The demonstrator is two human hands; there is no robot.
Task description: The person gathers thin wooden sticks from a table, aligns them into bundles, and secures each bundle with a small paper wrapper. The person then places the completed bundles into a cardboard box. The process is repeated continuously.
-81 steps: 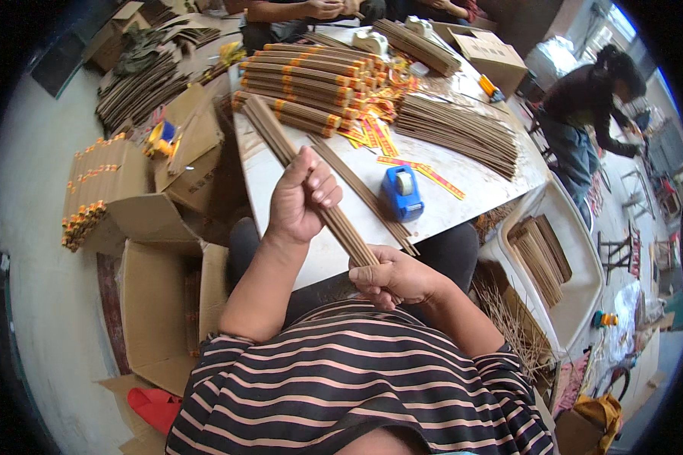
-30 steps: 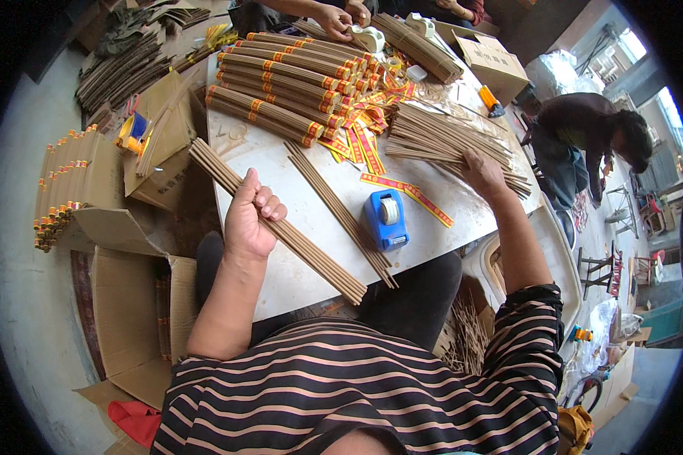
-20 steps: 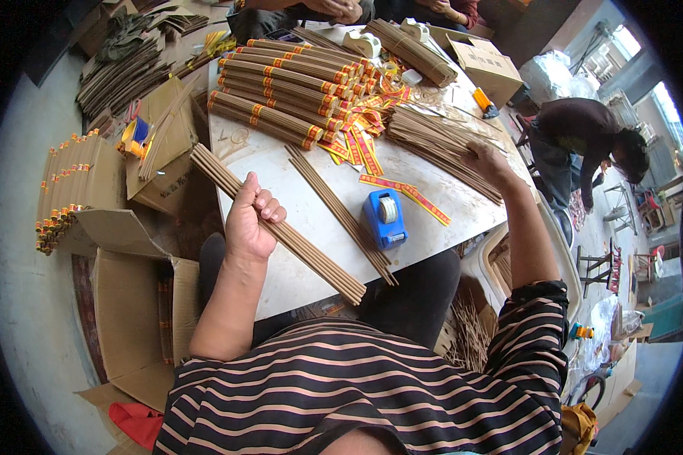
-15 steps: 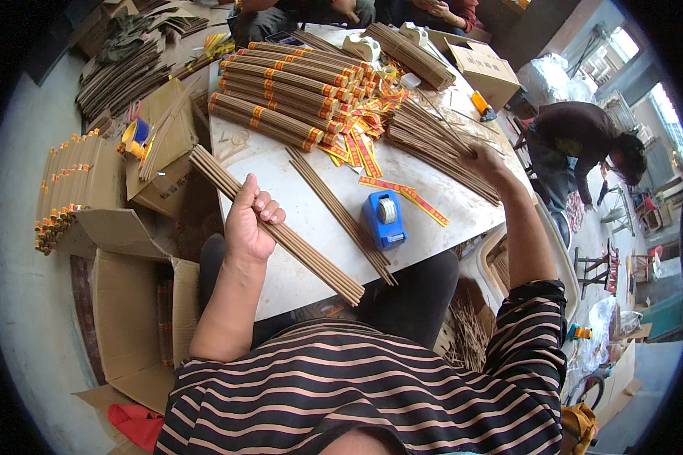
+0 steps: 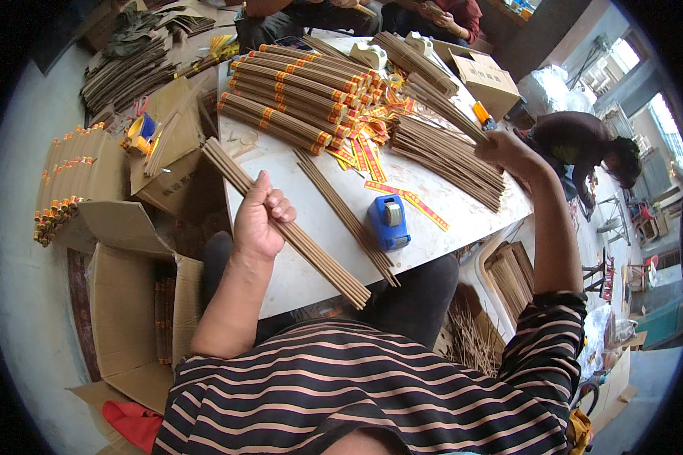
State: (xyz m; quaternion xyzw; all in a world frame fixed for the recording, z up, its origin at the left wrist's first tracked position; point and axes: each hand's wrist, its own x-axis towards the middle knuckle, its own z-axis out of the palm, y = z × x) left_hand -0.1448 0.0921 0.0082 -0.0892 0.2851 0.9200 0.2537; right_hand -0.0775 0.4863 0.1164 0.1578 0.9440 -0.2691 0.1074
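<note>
My left hand (image 5: 262, 220) is closed round a thin bundle of brown incense sticks (image 5: 322, 262), which slants over the table's near edge. At the right, my right hand (image 5: 505, 152) grips the near end of another bunch of incense sticks (image 5: 448, 106), raised above a loose pile of sticks (image 5: 451, 163). Several more loose sticks (image 5: 345, 216) lie between my left hand and a blue tape dispenser (image 5: 388, 222). Red-and-yellow paper strips (image 5: 406, 199) rest behind the dispenser. Banded incense bundles (image 5: 288, 95) are stacked at the far left of the white table (image 5: 281, 292).
An open cardboard box (image 5: 133, 318) stands at my left, with banded bundles (image 5: 68, 182) stacked beyond it. A white tub (image 5: 478, 277) holding sticks is below the table's right edge. Other people sit across the table; one person (image 5: 577, 148) bends over at the right.
My right hand has moved slightly right and toward me, and a thicker bunch of sticks now shows in it above the pile. My left hand keeps its hold with little movement.
</note>
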